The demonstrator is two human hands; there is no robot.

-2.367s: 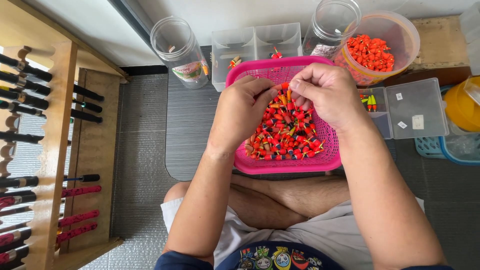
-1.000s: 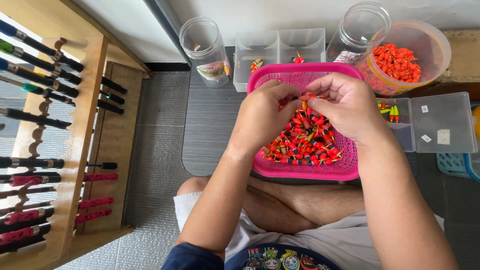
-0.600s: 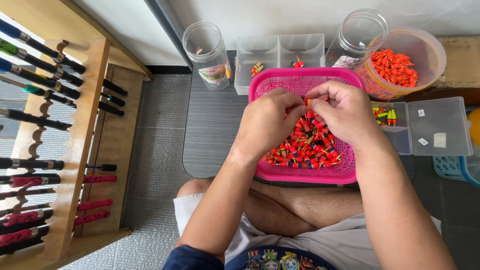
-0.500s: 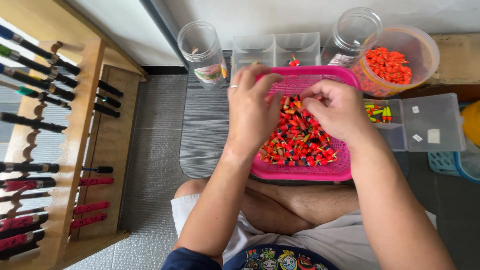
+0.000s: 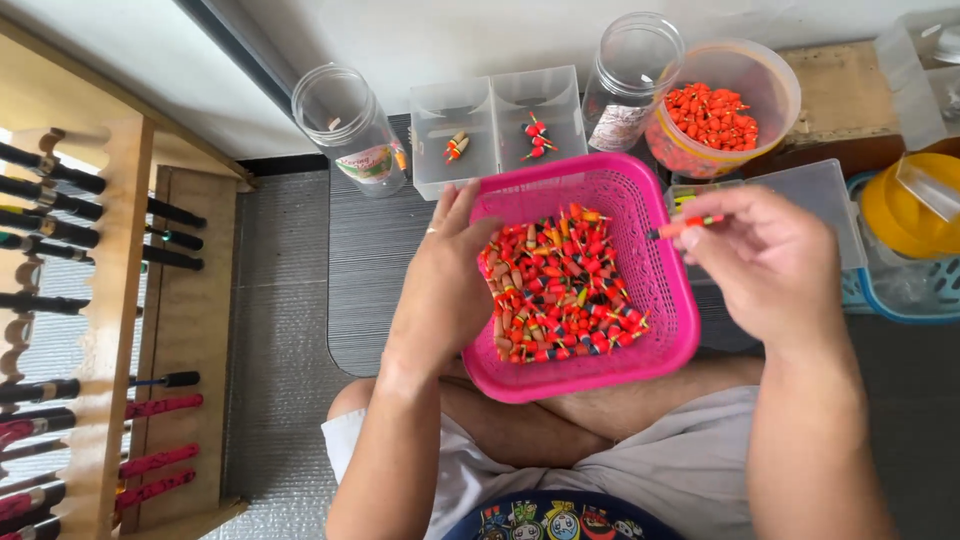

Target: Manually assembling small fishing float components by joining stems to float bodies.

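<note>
Head view, centre frame: left hand (image 5: 445,285) loosely open, fingers spread and slightly curled, grasping nothing, resting against the left rim of the pink basket (image 5: 655,350), which sits on the person's crossed legs and holds a heap of small red floats (image 5: 560,285). Right of centre: right hand (image 5: 770,265) curled, thumb and forefinger pinching one slim red float (image 5: 685,225) above the basket's right rim, just below the tub of orange floats (image 5: 715,115) at upper right.

Grey ribbed floor mat (image 5: 372,265); clear jars (image 5: 347,128), compartment boxes (image 5: 497,122), orange tub (image 5: 725,107)
</note>
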